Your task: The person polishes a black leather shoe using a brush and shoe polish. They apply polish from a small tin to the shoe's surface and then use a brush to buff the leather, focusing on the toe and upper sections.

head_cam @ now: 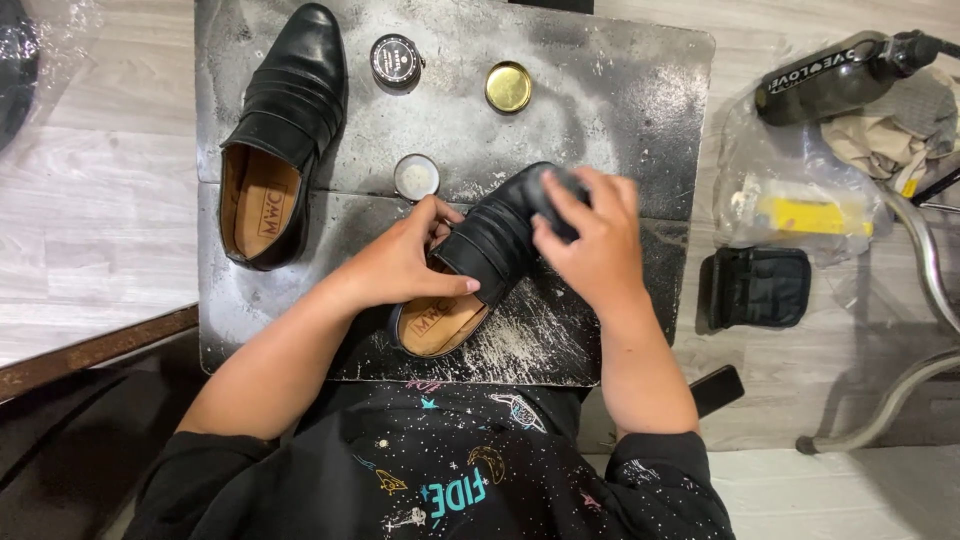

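Note:
A black leather loafer [490,245] with a tan insole lies on the grey worn mat [600,90] in front of me. My left hand [405,262] grips its side near the opening. Over the toe, my right hand [592,240] presses a dark grey pad or cloth [556,190] against the leather. The matching second loafer [283,130] lies at the mat's left. A small open tin of polish [416,177] sits just beyond my left hand.
A black round tin [397,61] and a gold lid [508,87] rest at the mat's far side. To the right lie a clear plastic bag with a yellow item [800,205], a black pouch [758,288], a dark bottle [835,75] and a metal tube frame [925,260].

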